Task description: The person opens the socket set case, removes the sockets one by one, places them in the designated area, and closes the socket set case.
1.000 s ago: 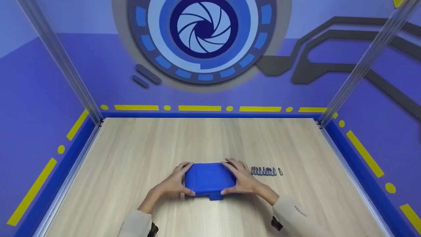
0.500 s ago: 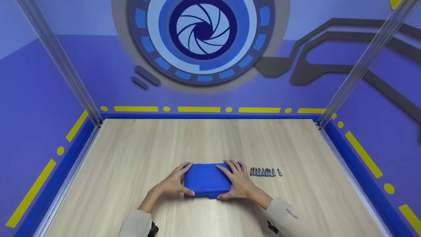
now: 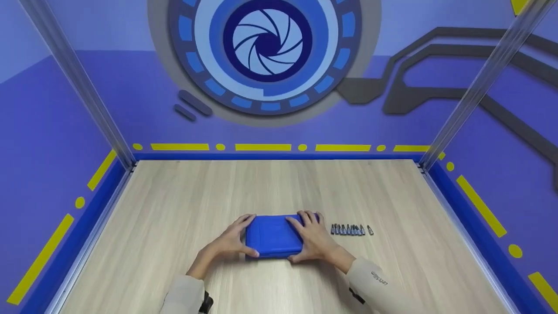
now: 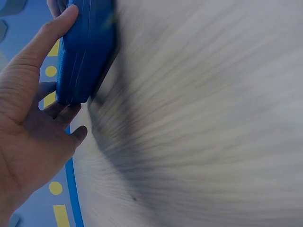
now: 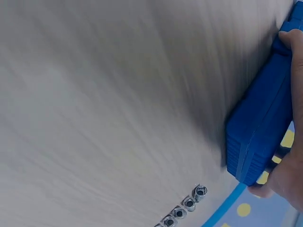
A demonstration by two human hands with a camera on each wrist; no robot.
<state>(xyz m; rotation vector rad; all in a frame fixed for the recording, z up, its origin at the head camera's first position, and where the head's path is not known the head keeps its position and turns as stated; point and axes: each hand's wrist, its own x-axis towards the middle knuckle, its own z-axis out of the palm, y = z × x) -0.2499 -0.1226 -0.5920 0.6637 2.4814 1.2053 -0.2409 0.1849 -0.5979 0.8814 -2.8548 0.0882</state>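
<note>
A blue plastic case (image 3: 273, 237) with its lid closed is near the front middle of the table, between both hands. My left hand (image 3: 232, 239) grips its left end, thumb on the front edge and fingers at the back corner. On the right end, my right hand (image 3: 314, 237) holds the case with fingers spread over the lid and far edge. The right thumb (image 5: 286, 39) presses at the latch on the front side. Several metal bit sockets (image 3: 347, 230) stand in a row right of the right hand, with one slightly apart.
The wooden table (image 3: 183, 196) carries the case and the bit sockets. Blue printed walls (image 3: 514, 187) and metal frame posts (image 3: 475, 96) enclose its back and sides.
My right hand has shifted left over the lid, its thumb at the latch. The latch flap that stuck out in front no longer does. My left hand keeps its grip.
</note>
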